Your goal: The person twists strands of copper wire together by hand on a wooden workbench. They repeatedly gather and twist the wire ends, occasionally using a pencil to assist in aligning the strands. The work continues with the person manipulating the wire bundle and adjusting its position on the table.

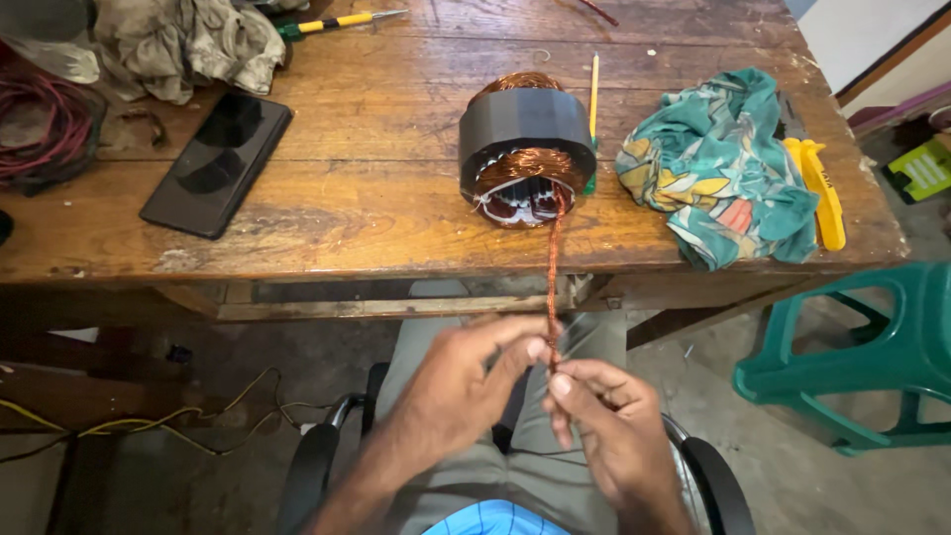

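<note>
A bundle of copper wire runs from the motor stator on the wooden table down over the near edge to the person's two hands, which meet below the tabletop, above the lap. The left hand is curled, thumb and forefinger pinched on the near end of the wire bundle. The right hand sits just right of it and slightly nearer, fingers bent inward, its thumb and forefinger closed on the same end, touching the left hand's fingertips. The wire is drawn fairly straight between the hands and the stator, so the stator lies directly beyond the hands, near the table's near edge, on its side with the copper windings and white lacing facing the person. Just behind the stator lies a thin pencil-like stick. To the right of it sits a crumpled teal patterned cloth, with a yellow tool at its right side. On the left lies a dark phone, and beyond it a grey rag and a coil of red wire. A screwdriver with a yellow-and-green handle lies at the far edge. A green plastic chair stands on the floor to the right.
</note>
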Demonstrator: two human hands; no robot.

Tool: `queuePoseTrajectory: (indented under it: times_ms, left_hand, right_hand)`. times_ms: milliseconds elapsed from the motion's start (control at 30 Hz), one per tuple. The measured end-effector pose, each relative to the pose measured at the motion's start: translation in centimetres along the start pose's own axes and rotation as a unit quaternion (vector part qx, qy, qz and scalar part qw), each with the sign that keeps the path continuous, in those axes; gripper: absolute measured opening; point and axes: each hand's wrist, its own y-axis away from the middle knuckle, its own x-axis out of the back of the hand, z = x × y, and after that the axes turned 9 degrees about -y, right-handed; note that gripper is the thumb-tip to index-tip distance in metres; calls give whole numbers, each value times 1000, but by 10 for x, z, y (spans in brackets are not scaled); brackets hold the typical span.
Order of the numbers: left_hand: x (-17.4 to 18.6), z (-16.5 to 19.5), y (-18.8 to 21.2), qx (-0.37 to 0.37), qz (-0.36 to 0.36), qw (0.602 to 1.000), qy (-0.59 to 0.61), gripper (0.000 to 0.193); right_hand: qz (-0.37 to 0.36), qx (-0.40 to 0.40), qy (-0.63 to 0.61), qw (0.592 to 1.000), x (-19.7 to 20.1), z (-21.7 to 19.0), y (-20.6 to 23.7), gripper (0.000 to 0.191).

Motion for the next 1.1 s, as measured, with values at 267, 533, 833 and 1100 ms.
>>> queuePoseTrajectory:
  times_ms: [267,533,833,1100]
  left_hand:
    - [-7,-17,-14,-25,1,990,136,25]
    - [23,-3,-20,-130,267,937,-184,24]
    - [29,-32,-31,58,188,959,204,24]
    - [10,1,-46,-45,159,972,169,38]
  right_hand:
    - [-119,-143,-298,936,24,3,-9,18]
    - [52,49,107,992,-7,-34,-5,26]
    - [91,371,409,829,-58,-103,-45,17]
    - [5,491,517,702,-23,-157,-178,22]
